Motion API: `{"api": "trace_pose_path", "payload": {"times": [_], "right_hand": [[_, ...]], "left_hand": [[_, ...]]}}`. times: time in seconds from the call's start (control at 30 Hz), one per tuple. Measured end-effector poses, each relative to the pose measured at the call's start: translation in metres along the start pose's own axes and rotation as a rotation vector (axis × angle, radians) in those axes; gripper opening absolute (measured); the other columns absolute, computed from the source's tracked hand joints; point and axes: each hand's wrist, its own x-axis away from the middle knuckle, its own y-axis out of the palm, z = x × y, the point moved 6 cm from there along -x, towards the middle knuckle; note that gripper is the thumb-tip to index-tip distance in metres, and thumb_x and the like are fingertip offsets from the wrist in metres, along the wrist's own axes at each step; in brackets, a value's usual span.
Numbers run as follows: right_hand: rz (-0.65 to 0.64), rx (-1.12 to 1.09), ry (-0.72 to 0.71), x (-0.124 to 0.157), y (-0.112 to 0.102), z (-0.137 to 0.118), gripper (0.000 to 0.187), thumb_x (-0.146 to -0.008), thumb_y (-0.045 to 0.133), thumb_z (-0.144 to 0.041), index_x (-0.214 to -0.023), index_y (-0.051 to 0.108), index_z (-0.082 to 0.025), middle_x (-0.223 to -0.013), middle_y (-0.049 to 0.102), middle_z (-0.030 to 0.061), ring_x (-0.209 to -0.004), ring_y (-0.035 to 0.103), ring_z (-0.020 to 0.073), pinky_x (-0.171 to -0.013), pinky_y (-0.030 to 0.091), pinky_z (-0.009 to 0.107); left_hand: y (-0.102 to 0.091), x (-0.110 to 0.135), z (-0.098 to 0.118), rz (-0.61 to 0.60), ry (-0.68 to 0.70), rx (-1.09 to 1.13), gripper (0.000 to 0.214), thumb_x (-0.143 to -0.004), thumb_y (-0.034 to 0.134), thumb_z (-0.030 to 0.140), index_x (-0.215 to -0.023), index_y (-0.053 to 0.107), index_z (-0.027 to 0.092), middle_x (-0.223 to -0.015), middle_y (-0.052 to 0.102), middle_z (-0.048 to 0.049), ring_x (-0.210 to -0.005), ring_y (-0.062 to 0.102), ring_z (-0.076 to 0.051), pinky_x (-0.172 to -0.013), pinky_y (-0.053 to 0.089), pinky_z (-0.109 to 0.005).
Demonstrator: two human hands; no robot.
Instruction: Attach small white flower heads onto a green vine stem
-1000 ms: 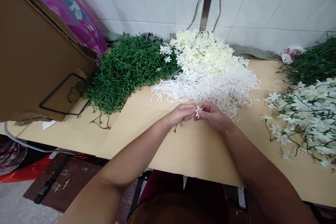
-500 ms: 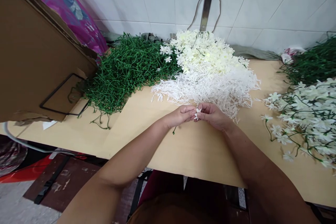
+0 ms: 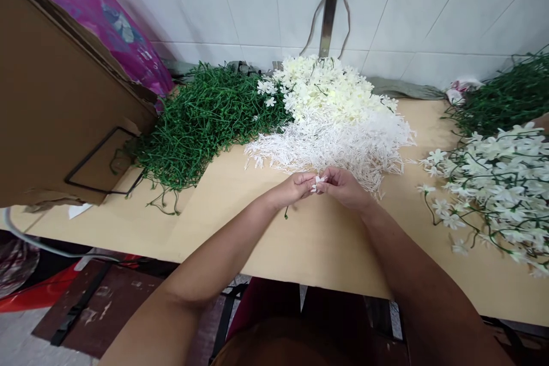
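Observation:
Between my fingertips is a small white artificial flower (image 3: 318,184), pinched by both hands above the table. My left hand (image 3: 295,190) is closed, and a green stem (image 3: 286,213) with a knobbed end hangs below it. From the other side, my right hand (image 3: 343,186) closes thumb and finger on the flower. Just beyond my hands lies a pile of thin white plastic pieces (image 3: 338,146). Behind that is a heap of cream-white flower heads (image 3: 330,88). Loose green stems (image 3: 210,114) form a large tangle to the left.
Finished-looking white flowers on stems (image 3: 506,189) are piled at the right, with more green stems (image 3: 510,91) behind. A cardboard box (image 3: 60,91) with a black wire frame (image 3: 96,163) stands at the left. A metal bracket (image 3: 329,17) is fixed to the tiled wall (image 3: 253,0).
The flower has turned slightly between my fingertips, while both hands keep their pinch. The whole view has shifted a little. At the far right edge, part of what seems another person's hand has appeared.

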Motion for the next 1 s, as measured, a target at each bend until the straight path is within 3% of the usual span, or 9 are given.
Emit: {"api": "trace_pose_path", "payload": {"times": [0.1,0.23,0.43,0.5,0.57,0.73,0.87,0.93,1.0], "right_hand": [[0.011,0.029,0.023,0.001,-0.002,-0.001,0.043,-0.053,0.081,-0.046,-0.061,0.049,-0.018,-0.056,0.056,-0.0045,-0.056,0.056,0.0092,-0.056,0.044,0.024],[-0.033,0.164,0.017,0.005,0.001,-0.005,0.036,-0.062,0.075,-0.044,-0.065,0.05,-0.019,-0.058,0.056,-0.0033,-0.056,0.053,0.01,-0.056,0.041,0.025],[-0.165,0.568,0.014,0.021,0.003,-0.023,0.017,-0.072,0.064,-0.033,-0.072,0.057,-0.017,-0.065,0.057,-0.0011,-0.06,0.05,0.0113,-0.057,0.039,0.026],[-0.113,0.656,-0.001,0.023,-0.005,-0.036,0.015,-0.076,0.059,-0.032,-0.073,0.059,-0.017,-0.066,0.058,0.0,-0.062,0.051,0.012,-0.058,0.039,0.026],[0.019,0.727,-0.033,0.016,-0.017,-0.054,0.016,-0.078,0.056,-0.032,-0.072,0.058,-0.017,-0.064,0.058,0.0001,-0.06,0.05,0.0121,-0.058,0.039,0.026],[0.367,1.061,-0.095,-0.032,-0.035,-0.09,0.01,-0.08,0.056,-0.025,-0.081,0.061,-0.016,-0.081,0.064,0.0065,-0.075,0.057,0.0175,-0.069,0.045,0.031],[0.407,1.528,0.048,-0.074,-0.039,-0.081,0.024,-0.081,0.058,-0.023,-0.102,0.062,-0.012,-0.109,0.06,0.0187,-0.102,0.055,0.0292,-0.081,0.044,0.038],[0.379,1.62,0.079,-0.082,-0.042,-0.072,0.022,-0.083,0.054,-0.02,-0.102,0.062,-0.012,-0.109,0.06,0.0198,-0.104,0.053,0.0305,-0.081,0.043,0.038],[0.362,1.619,0.021,-0.081,-0.043,-0.068,0.017,-0.083,0.052,-0.017,-0.095,0.064,-0.013,-0.102,0.062,0.0172,-0.1,0.054,0.0285,-0.08,0.043,0.037]], "left_hand": [[-0.002,-0.001,-0.002,-0.025,-0.04,0.008,0.048,-0.067,0.062,0.061,-0.069,0.051,0.014,-0.053,0.037,0.0065,-0.044,0.023,-0.003,-0.044,0.014,-0.022],[-0.011,-0.001,-0.002,-0.058,-0.057,-0.085,0.043,-0.07,0.06,0.056,-0.064,0.053,0.014,-0.052,0.043,0.0038,-0.048,0.039,-0.006,-0.047,0.029,-0.021],[-0.036,0.002,-0.002,0.088,-0.06,-0.162,0.039,-0.073,0.057,0.052,-0.067,0.057,0.014,-0.056,0.044,0.0037,-0.052,0.04,-0.007,-0.051,0.032,-0.021],[-0.037,0.003,-0.001,0.113,-0.051,-0.193,0.037,-0.075,0.056,0.05,-0.066,0.057,0.014,-0.054,0.042,0.0045,-0.051,0.037,-0.007,-0.049,0.029,-0.021],[-0.036,0.003,-0.001,0.146,-0.039,-0.209,0.035,-0.076,0.055,0.048,-0.065,0.056,0.015,-0.052,0.041,0.0048,-0.049,0.035,-0.007,-0.048,0.026,-0.021],[-0.035,-0.002,-0.004,0.209,-0.038,-0.125,0.034,-0.075,0.057,0.047,-0.064,0.054,0.015,-0.048,0.039,0.0056,-0.045,0.032,-0.006,-0.046,0.023,-0.021],[-0.04,-0.005,-0.01,0.207,-0.044,-0.052,0.038,-0.073,0.058,0.052,-0.064,0.052,0.015,-0.047,0.039,0.0058,-0.044,0.032,-0.005,-0.045,0.022,-0.02],[-0.041,-0.007,-0.013,0.182,-0.044,-0.077,0.04,-0.072,0.057,0.054,-0.065,0.053,0.015,-0.048,0.039,0.0059,-0.044,0.033,-0.005,-0.045,0.023,-0.02],[-0.042,-0.008,-0.015,0.171,-0.035,-0.136,0.041,-0.073,0.056,0.055,-0.066,0.054,0.015,-0.048,0.04,0.0056,-0.045,0.035,-0.006,-0.045,0.025,-0.02]]}}
